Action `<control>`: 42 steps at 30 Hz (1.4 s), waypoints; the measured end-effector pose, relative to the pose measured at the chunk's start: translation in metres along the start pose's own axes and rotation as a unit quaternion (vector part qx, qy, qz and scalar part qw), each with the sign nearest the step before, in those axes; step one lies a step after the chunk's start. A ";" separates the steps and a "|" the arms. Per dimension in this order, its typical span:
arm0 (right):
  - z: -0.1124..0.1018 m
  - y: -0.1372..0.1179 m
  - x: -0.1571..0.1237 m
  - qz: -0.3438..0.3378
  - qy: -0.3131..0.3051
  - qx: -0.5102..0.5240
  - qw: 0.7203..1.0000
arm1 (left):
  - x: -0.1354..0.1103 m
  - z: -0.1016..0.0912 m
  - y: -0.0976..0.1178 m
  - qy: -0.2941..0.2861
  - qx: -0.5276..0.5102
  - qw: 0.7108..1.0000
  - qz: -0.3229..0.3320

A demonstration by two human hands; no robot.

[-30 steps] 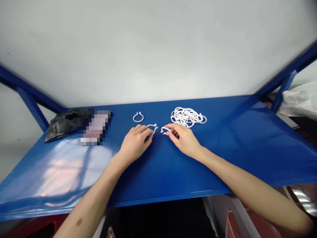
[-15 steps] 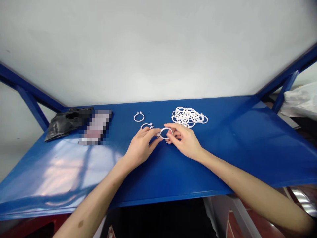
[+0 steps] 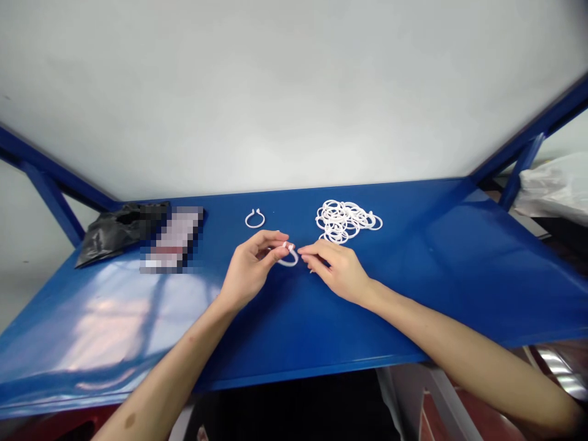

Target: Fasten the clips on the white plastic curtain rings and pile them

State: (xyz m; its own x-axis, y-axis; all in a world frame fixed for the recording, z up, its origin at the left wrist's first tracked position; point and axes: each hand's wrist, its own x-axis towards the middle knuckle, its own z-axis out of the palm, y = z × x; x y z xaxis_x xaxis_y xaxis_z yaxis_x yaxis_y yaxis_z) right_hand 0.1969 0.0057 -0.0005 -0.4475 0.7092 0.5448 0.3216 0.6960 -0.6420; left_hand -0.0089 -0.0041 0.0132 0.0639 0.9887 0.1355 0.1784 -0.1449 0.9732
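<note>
My left hand (image 3: 250, 266) pinches a white plastic curtain ring (image 3: 289, 264) between thumb and fingers. Small knobs show at the ring's top, and part of it is hidden by the fingers. Just to the right is my right hand (image 3: 337, 268), its thumb and fingertips drawn together close to the ring. A tiny pale bit shows below those fingertips; what they hold I cannot make out. Beyond my left hand, a single open ring (image 3: 255, 218) with knobbed ends lies on the blue table (image 3: 441, 257). A tangled pile of white rings (image 3: 346, 219) lies behind my right hand.
On the table's left side are a black plastic bag (image 3: 114, 229) and a blurred-out flat item (image 3: 173, 240). A pale wall (image 3: 294, 104) rises at the back. Blue frame bars (image 3: 50, 190) stand at both sides, with a white plastic bag (image 3: 554, 187) beyond the right one.
My right hand has come off the ring and sits slightly apart from it. The ring has turned in my left hand, knobs now upward. My left hand now covers the nearer loose ring.
</note>
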 end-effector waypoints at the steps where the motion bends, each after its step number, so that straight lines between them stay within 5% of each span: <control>1: 0.001 0.000 0.000 -0.006 -0.005 0.006 1.000 | 0.000 0.002 0.000 0.003 -0.021 1.000 -0.010; 9: 0.002 -0.006 -0.003 0.082 -0.029 0.090 0.992 | -0.003 0.012 -0.002 0.060 -0.048 0.997 0.001; 20: 0.005 -0.009 -0.004 0.034 0.041 0.068 0.996 | -0.009 0.014 -0.004 0.089 -0.052 0.995 -0.013; 30: 0.002 -0.017 -0.006 0.070 0.046 0.084 0.993 | -0.017 0.016 0.003 0.100 0.030 0.990 0.093; 42: -0.004 -0.009 -0.004 -0.035 -0.009 -0.042 0.998 | -0.015 0.012 0.002 0.051 0.126 0.971 0.197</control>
State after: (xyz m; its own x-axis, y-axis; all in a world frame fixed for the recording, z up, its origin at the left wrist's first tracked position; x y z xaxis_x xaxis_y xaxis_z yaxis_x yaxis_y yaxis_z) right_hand 0.1989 -0.0031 0.0054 -0.4865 0.6563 0.5768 0.3573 0.7518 -0.5541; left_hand 0.0025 -0.0199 0.0104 0.0806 0.8518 0.5176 0.3947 -0.5041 0.7681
